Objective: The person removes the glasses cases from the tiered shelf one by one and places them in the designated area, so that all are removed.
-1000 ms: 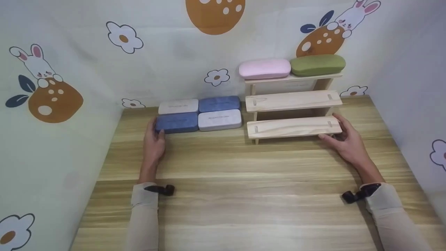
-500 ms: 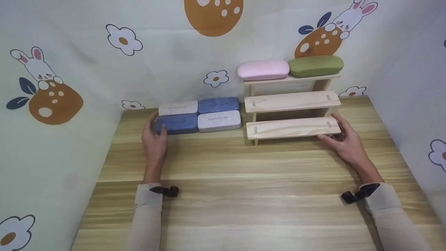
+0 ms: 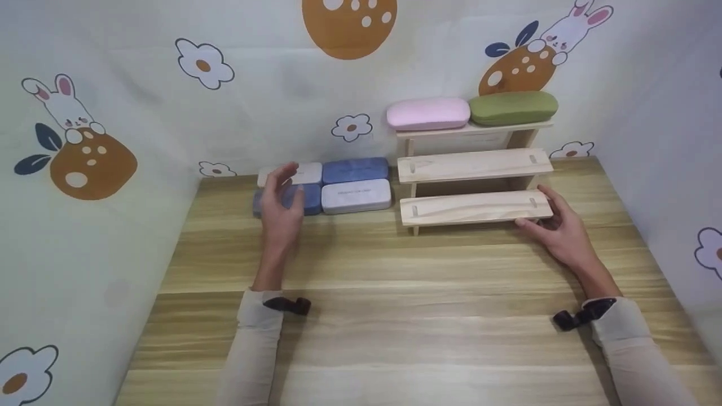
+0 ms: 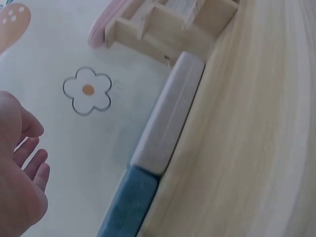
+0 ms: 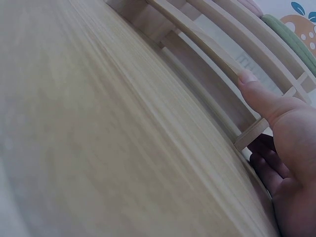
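Note:
My left hand is raised in front of the left-hand glasses cases, holding nothing, its fingers loosely bent and thumb apart. It partly covers the front blue case and the back white case in the head view. Beside them lie a front white case and a back blue case, forming a two-by-two block. My right hand grips the right end of the lowest shelf of a three-tier wooden stand. In the right wrist view, the thumb presses the shelf's front edge; the other fingers are round the side.
On the stand's top shelf, a pink glasses case and a green one lie side by side. Patterned walls enclose the wood-grain table at the back and both sides.
My left hand has let go of the front blue case's left end, lifted and moved right across it. The right hand stays on the stand; the cases keep their places.

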A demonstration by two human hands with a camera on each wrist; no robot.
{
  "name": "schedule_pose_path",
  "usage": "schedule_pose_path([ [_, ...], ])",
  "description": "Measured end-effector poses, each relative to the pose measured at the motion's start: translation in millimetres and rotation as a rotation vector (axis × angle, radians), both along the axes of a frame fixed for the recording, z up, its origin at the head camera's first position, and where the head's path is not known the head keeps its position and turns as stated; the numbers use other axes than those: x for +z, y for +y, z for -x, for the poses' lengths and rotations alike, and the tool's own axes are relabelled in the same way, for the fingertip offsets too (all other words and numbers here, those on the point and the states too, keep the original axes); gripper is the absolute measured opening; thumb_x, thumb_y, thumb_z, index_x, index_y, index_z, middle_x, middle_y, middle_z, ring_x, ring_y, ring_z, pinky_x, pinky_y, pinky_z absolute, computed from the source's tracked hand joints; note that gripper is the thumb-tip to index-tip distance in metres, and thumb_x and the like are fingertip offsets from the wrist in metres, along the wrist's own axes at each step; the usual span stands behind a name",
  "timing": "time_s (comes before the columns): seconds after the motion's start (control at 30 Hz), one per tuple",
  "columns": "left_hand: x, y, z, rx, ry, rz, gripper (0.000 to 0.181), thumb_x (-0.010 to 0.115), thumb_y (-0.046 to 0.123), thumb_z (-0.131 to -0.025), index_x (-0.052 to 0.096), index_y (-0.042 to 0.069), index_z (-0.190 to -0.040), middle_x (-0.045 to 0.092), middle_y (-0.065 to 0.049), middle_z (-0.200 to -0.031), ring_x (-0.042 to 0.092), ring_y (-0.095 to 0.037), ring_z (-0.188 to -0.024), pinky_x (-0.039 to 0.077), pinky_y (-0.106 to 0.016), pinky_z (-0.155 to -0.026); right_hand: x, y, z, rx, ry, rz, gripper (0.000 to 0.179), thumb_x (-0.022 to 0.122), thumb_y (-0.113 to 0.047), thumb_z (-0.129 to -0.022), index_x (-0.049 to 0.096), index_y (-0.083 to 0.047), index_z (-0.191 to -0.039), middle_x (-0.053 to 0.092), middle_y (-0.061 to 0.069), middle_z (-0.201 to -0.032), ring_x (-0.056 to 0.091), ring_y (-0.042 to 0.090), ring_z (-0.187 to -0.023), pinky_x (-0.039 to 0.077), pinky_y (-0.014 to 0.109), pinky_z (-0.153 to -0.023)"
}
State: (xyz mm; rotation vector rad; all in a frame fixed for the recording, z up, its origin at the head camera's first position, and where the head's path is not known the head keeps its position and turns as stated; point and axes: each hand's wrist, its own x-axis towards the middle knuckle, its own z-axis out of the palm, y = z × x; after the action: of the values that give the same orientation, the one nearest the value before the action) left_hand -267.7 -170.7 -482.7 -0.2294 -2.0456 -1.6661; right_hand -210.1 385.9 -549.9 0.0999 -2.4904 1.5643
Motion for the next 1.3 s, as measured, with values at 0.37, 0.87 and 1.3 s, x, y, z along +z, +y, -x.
schedule_pose_path([
  [0.37,17.2,55.5,14.0,-0.111,0.011,-0.035,0.041,0.068,0.002,-0.104,0.061,0.007,-0.145,0.066,-0.008,-0.146,0.060,-0.020,-0.142,0.049,-0.044,-0.126,0.2,1,0.5,-0.021,-0.025,0.001,0.095,0.087,-0.016,-0.094,0.032,-0.009,-0.170,0.054,0.028,-0.157,0.058,-0.009,-0.126,0.041,0.000,-0.109],
  [0.87,29.4,124.2,41.8,-0.222,-0.025,-0.059,0.049,0.070,0.002,-0.103,0.057,0.005,-0.150,0.061,-0.015,-0.155,0.056,-0.022,-0.148,0.048,-0.040,-0.127,-0.6,0,0.0,-0.007,0.000,0.030,0.091,0.086,-0.008,-0.093,0.035,-0.009,-0.169,0.059,0.026,-0.151,0.060,-0.008,-0.126,0.043,0.003,-0.111],
  [1.3,38.1,160.8,60.2,-0.244,-0.114,-0.022,0.060,0.070,0.011,-0.104,0.047,0.009,-0.159,0.049,-0.008,-0.166,0.045,-0.020,-0.157,0.041,-0.027,-0.130,-1.1,0,0.5,-0.010,0.005,0.004,0.093,0.087,-0.010,-0.093,0.033,-0.007,-0.169,0.058,0.030,-0.151,0.059,-0.009,-0.126,0.042,0.002,-0.112],
])
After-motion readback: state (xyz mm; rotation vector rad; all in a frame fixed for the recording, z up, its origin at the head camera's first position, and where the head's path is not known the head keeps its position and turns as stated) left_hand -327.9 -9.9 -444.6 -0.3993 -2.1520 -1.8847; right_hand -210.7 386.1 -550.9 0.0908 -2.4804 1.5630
